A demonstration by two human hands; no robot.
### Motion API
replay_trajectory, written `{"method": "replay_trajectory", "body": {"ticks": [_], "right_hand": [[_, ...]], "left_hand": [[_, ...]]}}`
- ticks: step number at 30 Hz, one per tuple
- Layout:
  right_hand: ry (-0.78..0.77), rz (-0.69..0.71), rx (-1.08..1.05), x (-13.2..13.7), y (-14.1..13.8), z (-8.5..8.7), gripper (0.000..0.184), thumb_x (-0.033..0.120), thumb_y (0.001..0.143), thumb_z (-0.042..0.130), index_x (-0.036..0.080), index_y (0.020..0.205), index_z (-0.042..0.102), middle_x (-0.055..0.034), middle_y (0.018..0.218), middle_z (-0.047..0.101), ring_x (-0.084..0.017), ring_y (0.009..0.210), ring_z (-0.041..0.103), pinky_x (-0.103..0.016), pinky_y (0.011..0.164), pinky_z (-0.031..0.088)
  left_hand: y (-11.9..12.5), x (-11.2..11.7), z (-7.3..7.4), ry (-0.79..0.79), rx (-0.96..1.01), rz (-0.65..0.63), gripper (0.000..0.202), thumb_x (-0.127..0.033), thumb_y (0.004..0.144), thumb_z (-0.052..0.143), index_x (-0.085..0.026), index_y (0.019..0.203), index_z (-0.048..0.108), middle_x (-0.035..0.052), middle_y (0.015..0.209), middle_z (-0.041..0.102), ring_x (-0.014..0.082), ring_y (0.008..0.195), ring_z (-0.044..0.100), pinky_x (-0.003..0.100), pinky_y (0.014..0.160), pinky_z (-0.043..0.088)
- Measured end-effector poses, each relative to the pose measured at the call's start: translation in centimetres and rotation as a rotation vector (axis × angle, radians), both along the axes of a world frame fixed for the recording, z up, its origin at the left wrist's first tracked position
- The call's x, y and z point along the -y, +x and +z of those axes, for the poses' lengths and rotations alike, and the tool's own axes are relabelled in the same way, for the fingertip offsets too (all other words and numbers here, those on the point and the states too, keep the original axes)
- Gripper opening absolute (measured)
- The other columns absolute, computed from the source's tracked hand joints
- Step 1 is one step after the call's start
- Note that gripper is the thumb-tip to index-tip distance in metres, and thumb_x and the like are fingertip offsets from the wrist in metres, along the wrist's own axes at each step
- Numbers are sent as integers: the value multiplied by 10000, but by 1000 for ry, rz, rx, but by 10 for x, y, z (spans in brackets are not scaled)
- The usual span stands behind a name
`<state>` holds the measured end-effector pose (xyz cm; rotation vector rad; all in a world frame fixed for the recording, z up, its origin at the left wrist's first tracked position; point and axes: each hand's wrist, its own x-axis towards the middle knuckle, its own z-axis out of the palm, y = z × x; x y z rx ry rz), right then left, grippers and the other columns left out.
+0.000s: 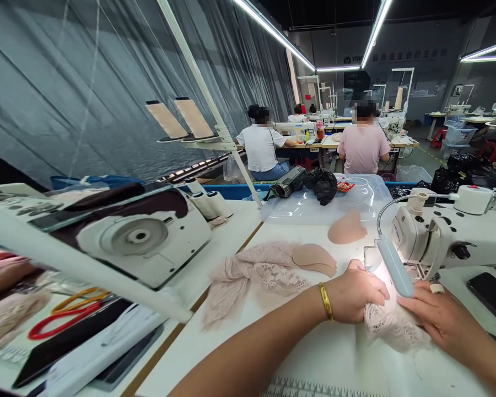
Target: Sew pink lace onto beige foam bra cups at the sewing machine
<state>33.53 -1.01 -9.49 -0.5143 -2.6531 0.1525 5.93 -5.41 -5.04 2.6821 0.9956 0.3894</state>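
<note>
Fingers curled and closed, my left hand (pixel 357 292) grips the pale pink lace fabric (pixel 391 331) beside the sewing machine's needle area. A gold bangle circles that wrist. My right hand (pixel 442 317), with a pale band on one finger, pinches the fabric's other side; its fingertips are partly hidden by the lamp. The lace bunches and hangs between both hands. A lit grey gooseneck lamp (pixel 397 270) covers part of the white sewing machine's (pixel 421 237) needle area. Left of my hands lie another lace piece (pixel 256 270) and beige cups (pixel 314 258).
Another beige cup (pixel 347 227) lies near a clear plastic sheet (pixel 297 207). A second machine (pixel 144 237) and red-handled scissors (pixel 66 320) are at left. A phone (pixel 494 298) rests at right, a ruler (pixel 322 389) at the front. Two people (pixel 364 146) sit ahead.
</note>
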Motion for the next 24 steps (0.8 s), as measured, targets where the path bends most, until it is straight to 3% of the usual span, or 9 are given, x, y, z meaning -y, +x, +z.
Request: {"method": "replay_trajectory", "body": {"ticks": [5, 10, 15, 18, 21, 24], "right_hand": [[-96, 133, 67, 8, -2, 16, 506, 114, 1023, 498, 371, 1450, 582, -26, 1263, 742, -210, 1041, 669, -351, 866, 540], [-171, 159, 112, 12, -3, 19, 438, 145, 1045, 483, 364, 1391, 637, -36, 1244, 749, -222, 1015, 665, -349, 818, 547], [-111, 94, 22, 7, -2, 11, 446, 116, 1007, 512, 356, 1357, 648, -14, 1160, 768, -208, 973, 678, -328, 798, 532], [-114, 31, 9, 6, -2, 7, 393, 94, 1010, 459, 324, 1241, 678, -8, 1037, 763, -203, 930, 676, -341, 840, 529], [-103, -77, 33, 3, 1, -1, 342, 110, 994, 431, 300, 1121, 685, -16, 1007, 750, -234, 939, 678, -371, 825, 542], [-38, -202, 55, -2, 7, -12, 349, 133, 972, 407, 268, 1163, 666, -51, 1001, 739, -277, 949, 673, -399, 772, 561]], "left_hand": [[0, -1, -2, 69, -4, 4, 163, -35, 732, 631, -194, 768, 637, 4, 899, 769, 193, 825, 612, 404, 825, 251], [2, -4, -10, 142, -42, 35, 157, -52, 684, 624, -190, 688, 550, 19, 708, 681, 199, 750, 532, 426, 821, 230], [7, -3, -17, 211, 21, 44, 191, -43, 673, 598, -193, 626, 489, 27, 673, 632, 185, 692, 479, 451, 845, 251], [14, 0, -23, 274, 90, 94, 218, -35, 781, 571, -212, 655, 557, 34, 696, 626, 190, 692, 492, 453, 870, 305], [20, 1, -32, 446, 48, 143, 223, -20, 862, 549, -191, 732, 610, 23, 702, 615, 166, 672, 473, 429, 843, 344], [26, -2, -41, 617, -61, 162, 213, -4, 860, 568, -166, 726, 596, 7, 674, 572, 148, 650, 448, 422, 812, 358]]}}
